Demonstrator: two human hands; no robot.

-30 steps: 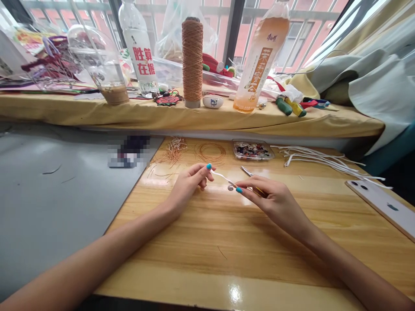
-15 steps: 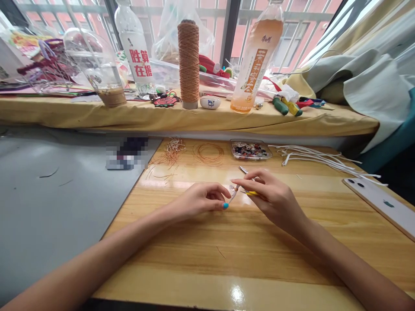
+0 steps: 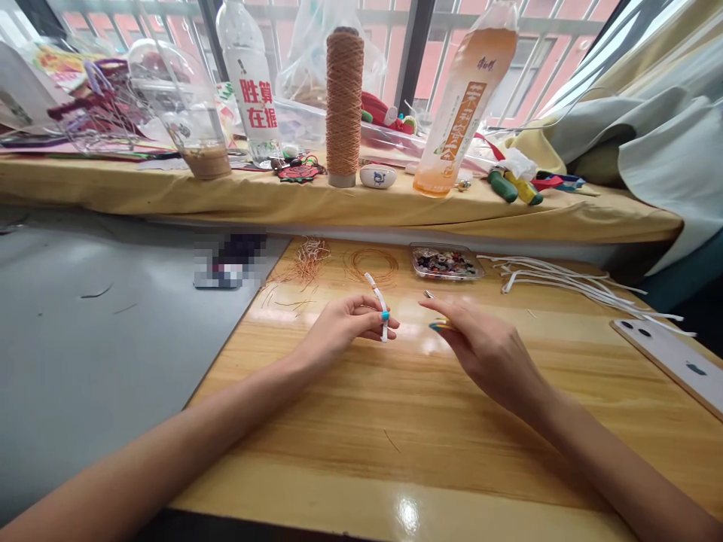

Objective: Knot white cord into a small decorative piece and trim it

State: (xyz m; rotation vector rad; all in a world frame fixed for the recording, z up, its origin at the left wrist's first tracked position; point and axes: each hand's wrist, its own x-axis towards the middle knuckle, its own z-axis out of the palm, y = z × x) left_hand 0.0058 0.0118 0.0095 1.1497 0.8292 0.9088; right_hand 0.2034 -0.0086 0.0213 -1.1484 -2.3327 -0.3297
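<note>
Between thumb and fingers, my left hand (image 3: 361, 320) pinches a short white cord (image 3: 375, 287). The cord stands nearly upright, with a small brownish band near its top end; its lower end pokes out below the thumb. To the right, my right hand (image 3: 480, 339) is closed around a small hand tool with a silver tip and yellow-and-blue handles (image 3: 442, 325). Most of that tool is hidden by the fingers, so its exact kind is unclear. The two hands are apart, just above the wooden table (image 3: 316, 452).
Behind the hands lie orange thread scraps (image 3: 310, 260), a coiled orange thread (image 3: 371, 265), a box of beads (image 3: 446, 262) and white cords (image 3: 565, 280). A phone (image 3: 672, 361) is at right. Bottles and a thread spool (image 3: 344, 105) stand on the ledge.
My left hand has drawn the white cord left, away from my right hand, and turned it upright. My right hand has let go of the cord, keeping the tool. The view has shifted slightly.
</note>
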